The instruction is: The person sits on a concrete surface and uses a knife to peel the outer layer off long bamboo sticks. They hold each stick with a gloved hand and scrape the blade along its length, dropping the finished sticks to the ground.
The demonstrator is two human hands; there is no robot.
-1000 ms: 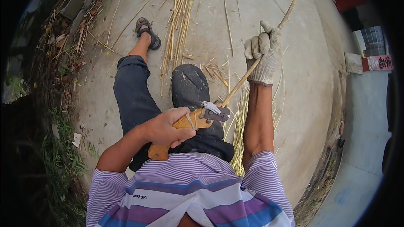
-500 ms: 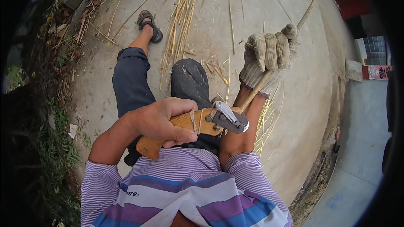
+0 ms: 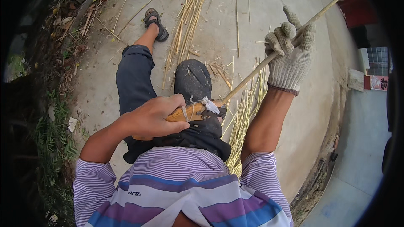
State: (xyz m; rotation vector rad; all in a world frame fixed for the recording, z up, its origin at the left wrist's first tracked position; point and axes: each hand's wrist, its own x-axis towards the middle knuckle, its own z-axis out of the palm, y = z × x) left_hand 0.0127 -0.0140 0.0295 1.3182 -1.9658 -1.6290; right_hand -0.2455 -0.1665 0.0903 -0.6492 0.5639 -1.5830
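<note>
1. Along the left edge runs a strip of green weeds and dry litter, beside a pale concrete floor that fills the middle of the view.
2. The person sits on that floor with the left leg in dark blue rolled trousers stretched forward, ending in a dark strapped sandal.
3. The bare left hand is closed tight around the orange-brown wooden handle of a knife, held over the lap; pale cord and white cloth bind the handle near the blade end.
4. A dark cloth pad covers the right knee, just beyond the knife.
5. A loose bundle of thin yellow split cane strips lies on the floor ahead, between the two legs, and more strips lie beside the right thigh.
6. A long pale cane stick runs from the knife's blade end diagonally up to the right, out towards the top right corner.
7. The right hand in a white knitted work glove is clenched around this stick well up its length, far from the left hand, with the index finger raised.
8. No containers show; at the far right stand a red object and a pale wall.
</note>
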